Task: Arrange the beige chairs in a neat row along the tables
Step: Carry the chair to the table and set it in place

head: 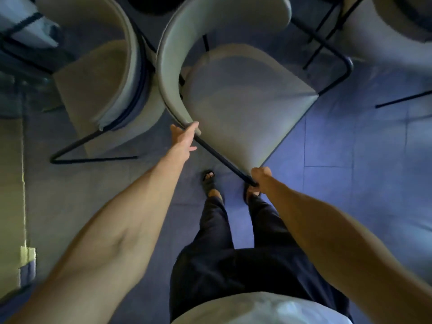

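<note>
A beige chair point(243, 99) with a curved backrest and black metal frame stands in the middle, turned at an angle in front of me. My left hand point(184, 136) rests on the lower end of its backrest, fingers loosely around the edge. My right hand point(260, 176) is closed around the black frame bar at the seat's near corner. A second beige chair point(98, 83) stands close on the left, its backrest nearly touching the middle one. Part of a third beige chair point(383, 26) shows at the top right.
Blue carpet tiles point(350, 183) cover the floor, with open floor to the right. A glass table edge point(25, 78) shows at the far left. My sandalled feet point(210, 183) stand just below the chair. Black chair legs point(336, 54) cross the top right.
</note>
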